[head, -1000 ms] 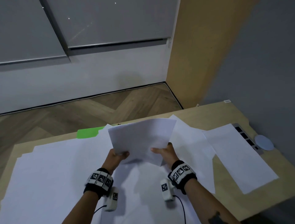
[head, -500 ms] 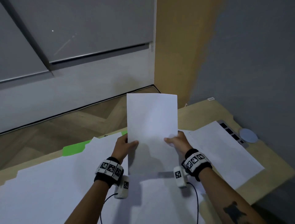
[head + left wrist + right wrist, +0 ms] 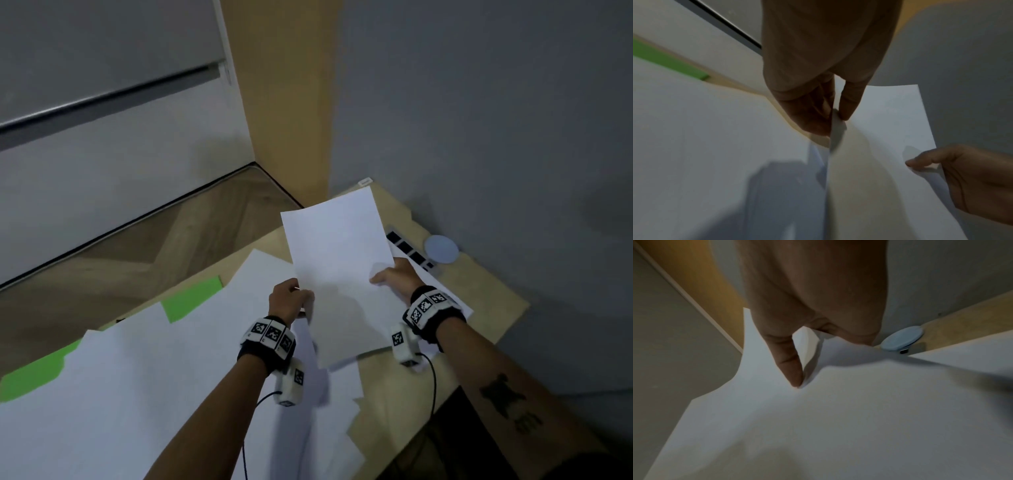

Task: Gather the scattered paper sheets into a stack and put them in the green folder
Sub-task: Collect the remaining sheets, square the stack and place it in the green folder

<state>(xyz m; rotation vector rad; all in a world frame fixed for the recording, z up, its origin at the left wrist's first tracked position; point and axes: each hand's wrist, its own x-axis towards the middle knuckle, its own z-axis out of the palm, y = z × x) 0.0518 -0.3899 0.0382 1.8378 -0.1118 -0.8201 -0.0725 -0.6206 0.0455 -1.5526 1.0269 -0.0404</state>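
I hold a small stack of white sheets lifted over the right end of the wooden table. My left hand pinches its left edge, thumb on top and fingers under. My right hand pinches the right edge the same way. Several more white sheets lie spread over the table to the left. The green folder lies under them at the far edge, with only two patches showing, also a green strip in the left wrist view.
A strip of black sockets and a round pale blue disc sit at the table's right edge by the grey wall. One more sheet lies under my right wrist. A wooden post stands behind the table.
The held sheets went from curled and flat-ish to upright, then swung right and tilted toward the table's right end. Both hands kept their grip, and the view turned right.
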